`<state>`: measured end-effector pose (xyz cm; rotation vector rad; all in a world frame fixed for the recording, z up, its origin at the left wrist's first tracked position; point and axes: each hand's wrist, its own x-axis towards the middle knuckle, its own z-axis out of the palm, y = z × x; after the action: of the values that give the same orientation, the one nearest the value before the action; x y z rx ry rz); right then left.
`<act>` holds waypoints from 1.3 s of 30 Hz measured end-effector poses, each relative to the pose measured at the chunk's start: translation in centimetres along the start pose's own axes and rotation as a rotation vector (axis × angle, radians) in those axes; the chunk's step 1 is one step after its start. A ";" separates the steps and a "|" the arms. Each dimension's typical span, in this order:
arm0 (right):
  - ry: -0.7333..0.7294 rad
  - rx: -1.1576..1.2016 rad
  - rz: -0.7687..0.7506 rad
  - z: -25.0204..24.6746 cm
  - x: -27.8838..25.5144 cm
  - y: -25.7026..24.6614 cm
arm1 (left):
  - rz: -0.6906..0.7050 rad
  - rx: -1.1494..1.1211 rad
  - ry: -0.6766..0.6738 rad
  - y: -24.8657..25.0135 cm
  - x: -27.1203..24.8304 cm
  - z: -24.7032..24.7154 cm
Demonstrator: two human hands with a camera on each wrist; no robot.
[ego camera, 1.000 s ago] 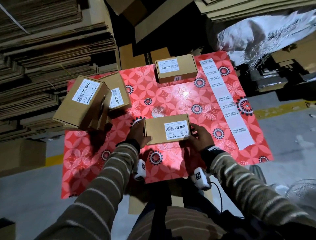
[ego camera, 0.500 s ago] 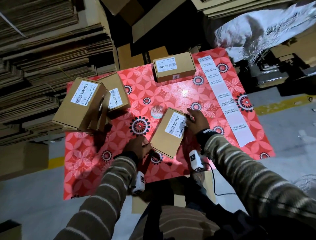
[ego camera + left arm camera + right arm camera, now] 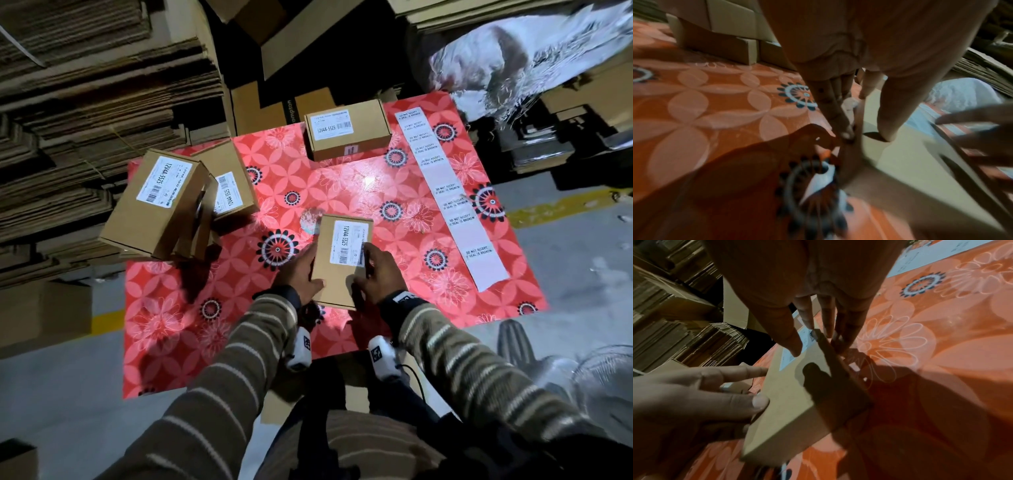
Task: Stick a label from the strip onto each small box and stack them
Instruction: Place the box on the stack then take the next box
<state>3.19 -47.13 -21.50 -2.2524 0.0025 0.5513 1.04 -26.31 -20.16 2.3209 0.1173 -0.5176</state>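
Observation:
A small brown box [image 3: 337, 274] with a white barcode sticker lies lengthwise on the red flowered table cover [image 3: 191, 329], near the front middle. My left hand [image 3: 308, 270] grips its left long side, thumb on top [image 3: 887, 129], fingers down the side. My right hand [image 3: 371, 270] grips the right long side, thumb resting on the sticker [image 3: 797, 350]. The white label strip [image 3: 448, 195], printed "DO NOT ACCEPT IF SEAL IS BROKEN", lies along the table's right side. A second small box [image 3: 346, 133] stands at the back edge. More small boxes [image 3: 157, 202] are piled at the left.
Tall stacks of flattened cardboard [image 3: 85, 85] crowd the left and back of the table. Crumpled silver plastic sheeting [image 3: 513, 58] lies at the back right. A small clear round patch [image 3: 310, 219] sits on the cover just beyond the held box. Grey floor with a yellow line surrounds the table.
The held box has turned from crosswise to lengthwise, pointing away from me. Both hands have shifted to its long sides. The other boxes and the strip stayed where they were.

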 end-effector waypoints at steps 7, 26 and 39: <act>-0.057 -0.232 -0.162 -2.0 3.0 -2.0 | -0.235 0.010 -0.105 1.3 -2.1 3.9; 0.043 -0.061 0.141 -3.1 -3.2 3.0 | -0.069 0.188 0.142 -0.2 4.1 -4.1; 0.094 -0.157 0.121 -4.3 1.2 1.6 | -0.102 0.121 0.054 -0.2 3.1 -2.8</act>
<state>5.65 -51.04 -20.54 -2.4410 0.1480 0.5248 4.77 -24.40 -19.75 2.4575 0.2374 -0.5263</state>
